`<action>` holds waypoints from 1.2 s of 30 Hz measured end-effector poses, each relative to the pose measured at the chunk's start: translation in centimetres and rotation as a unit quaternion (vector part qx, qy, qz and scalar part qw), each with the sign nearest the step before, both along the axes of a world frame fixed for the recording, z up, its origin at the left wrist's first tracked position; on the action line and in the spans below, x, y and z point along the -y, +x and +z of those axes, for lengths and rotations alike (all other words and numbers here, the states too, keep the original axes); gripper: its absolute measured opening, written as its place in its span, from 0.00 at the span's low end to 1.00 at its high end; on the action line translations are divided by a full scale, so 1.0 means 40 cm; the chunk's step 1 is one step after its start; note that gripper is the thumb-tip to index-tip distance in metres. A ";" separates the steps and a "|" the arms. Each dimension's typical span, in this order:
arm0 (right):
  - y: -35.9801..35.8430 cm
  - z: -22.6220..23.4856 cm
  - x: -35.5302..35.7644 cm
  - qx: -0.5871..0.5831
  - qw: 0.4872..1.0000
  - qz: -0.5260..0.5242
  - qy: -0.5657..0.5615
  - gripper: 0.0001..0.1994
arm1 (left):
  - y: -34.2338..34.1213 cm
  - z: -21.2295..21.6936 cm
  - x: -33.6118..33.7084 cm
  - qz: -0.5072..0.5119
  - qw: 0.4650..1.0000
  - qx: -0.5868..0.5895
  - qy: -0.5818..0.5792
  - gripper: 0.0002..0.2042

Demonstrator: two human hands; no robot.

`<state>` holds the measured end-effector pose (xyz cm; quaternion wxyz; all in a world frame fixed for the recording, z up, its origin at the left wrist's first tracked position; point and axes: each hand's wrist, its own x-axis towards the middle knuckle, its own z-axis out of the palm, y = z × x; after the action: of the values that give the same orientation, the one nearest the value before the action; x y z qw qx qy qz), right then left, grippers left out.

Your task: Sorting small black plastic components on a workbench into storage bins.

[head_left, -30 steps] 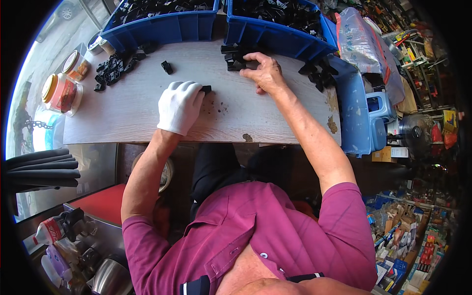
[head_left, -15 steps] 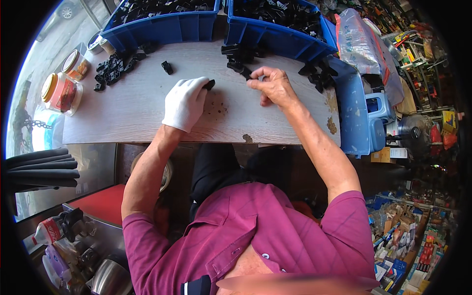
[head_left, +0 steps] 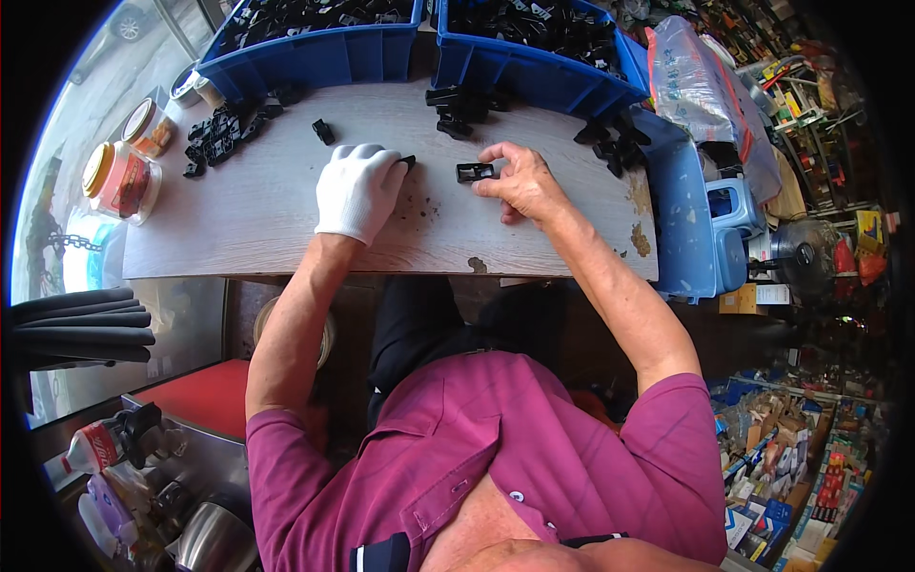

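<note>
My left hand (head_left: 358,194), in a white knit glove, is closed on a small black plastic part (head_left: 408,163) whose end sticks out past the fingertips. Bare, my right hand (head_left: 522,185) pinches a black rectangular plastic housing (head_left: 474,172) between thumb and fingers, its hollow side showing. Both hands are over the middle of the pale wooden table (head_left: 276,210), a short gap between the two parts. Beyond the right hand lies a small pile of black parts (head_left: 459,112). One loose black part (head_left: 324,132) rests beyond the left hand.
Two blue bins (head_left: 315,63) full of black parts stand along the far edge. More black parts lie in a heap (head_left: 224,133) at left and a cluster (head_left: 618,145) at right. Lidded jars (head_left: 121,181) stand at the left edge; a light-blue plastic container (head_left: 688,229) borders the right.
My right hand has drawn a black housing away from the pile, toward me and the left hand. The left hand has barely shifted, still gripping its part.
</note>
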<state>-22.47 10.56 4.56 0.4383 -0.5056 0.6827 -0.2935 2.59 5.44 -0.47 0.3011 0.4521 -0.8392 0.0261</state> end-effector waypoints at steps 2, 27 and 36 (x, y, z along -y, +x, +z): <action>0.006 0.001 0.008 -0.041 0.999 -0.001 0.023 0.20 | -0.005 0.004 -0.016 -0.037 0.999 -0.036 0.006 0.06; 0.004 -0.010 0.006 -0.058 0.997 0.004 0.042 0.16 | -0.148 0.021 -0.025 -0.202 0.974 -0.101 0.032 0.16; 0.000 -0.015 0.003 -0.040 0.999 0.022 0.015 0.17 | -0.142 0.033 -0.048 -0.221 0.974 -0.056 0.005 0.18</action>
<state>-22.46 10.43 3.98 0.4241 -0.5257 0.6927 -0.2530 -3.09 7.35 0.87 0.3440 0.2571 -0.9003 -0.0705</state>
